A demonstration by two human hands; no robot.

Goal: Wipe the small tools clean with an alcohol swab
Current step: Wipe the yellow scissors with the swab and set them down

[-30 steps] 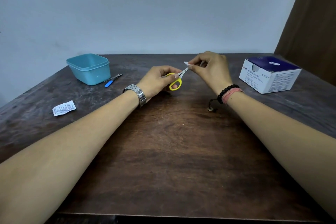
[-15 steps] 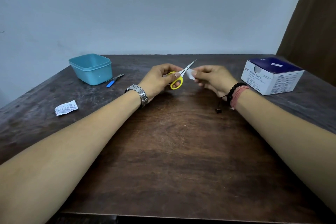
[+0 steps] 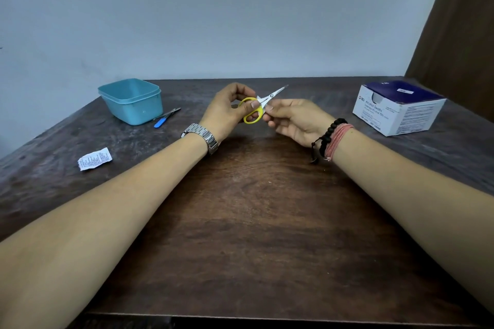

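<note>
Both forearms reach forward over the dark wooden table and meet above its far middle. The left hand, a metal watch on its wrist, curls its fingers and thumb round the yellow handle of the scissors, holding them clear of the table with the closed blades angled up and away toward the wall. The right hand, with dark beads and a pink band at the wrist, lies palm up just beside the handle; its thumb and fingertips pinch a small white swab against the base of the blades. Left of the scissors stands a teal tub, with a blue-handled tool lying beside it and a torn white wrapper nearer the table's left edge. Right of the scissors, well apart, sits the box of alcohol swabs.
</note>
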